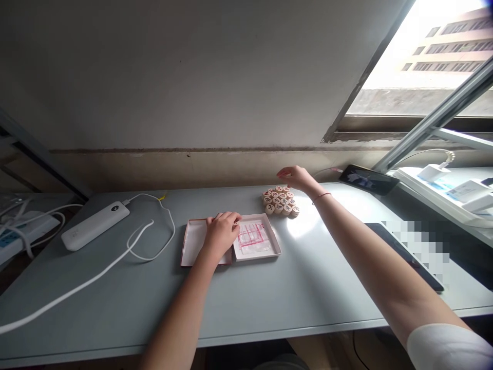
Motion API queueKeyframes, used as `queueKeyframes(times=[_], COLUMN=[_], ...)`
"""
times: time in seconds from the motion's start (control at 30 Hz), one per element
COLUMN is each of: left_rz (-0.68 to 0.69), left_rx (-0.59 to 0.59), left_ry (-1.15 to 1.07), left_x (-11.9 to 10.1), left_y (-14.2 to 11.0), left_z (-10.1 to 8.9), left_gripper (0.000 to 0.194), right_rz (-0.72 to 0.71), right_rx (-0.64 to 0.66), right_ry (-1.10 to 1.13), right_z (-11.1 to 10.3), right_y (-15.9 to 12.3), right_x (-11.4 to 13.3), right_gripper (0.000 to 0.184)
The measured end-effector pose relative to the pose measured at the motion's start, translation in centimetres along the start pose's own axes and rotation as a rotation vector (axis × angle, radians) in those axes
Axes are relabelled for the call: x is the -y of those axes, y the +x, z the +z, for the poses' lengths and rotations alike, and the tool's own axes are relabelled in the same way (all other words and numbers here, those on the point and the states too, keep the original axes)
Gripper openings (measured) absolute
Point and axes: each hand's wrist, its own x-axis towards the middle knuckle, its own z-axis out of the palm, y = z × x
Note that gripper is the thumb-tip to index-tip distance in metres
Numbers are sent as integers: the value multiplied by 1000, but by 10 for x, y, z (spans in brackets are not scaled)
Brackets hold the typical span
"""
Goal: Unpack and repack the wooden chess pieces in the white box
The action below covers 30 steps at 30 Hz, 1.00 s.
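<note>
Right hand (295,178) fingers (283,172) open by xiangqi pieces (280,201) (empty); left hand (220,235) fingers (227,218) curl on box (194,241)

**Two box halves centred, xiangqi pieces behind them**

On the bench (269,303) we have two shallow box halves side by side, the left (196,241) touching the right (257,237), which holds a printed sheet (250,237). Our left grip (221,234) rests across both. Behind and rightward sit the xiangqi pieces (280,201), our right grip (296,177) just beyond them. A power bank (94,225) lies well left; a phone (368,180) lies far right.
</note>
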Motion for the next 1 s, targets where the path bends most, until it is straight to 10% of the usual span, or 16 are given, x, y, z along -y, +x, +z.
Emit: queueKeyframes(times=[0.4,1.0], left_rz=[2,23], left_rx=[0,-17], left_ry=[2,-19], left_x=[2,4], left_y=[0,0], left_z=[0,3], left_gripper=[22,21], right_rz=[-48,-171], right_rx=[289,341], right_ry=[-212,-297], right_z=[19,40], right_y=[19,14], right_x=[18,38], right_gripper=[19,5])
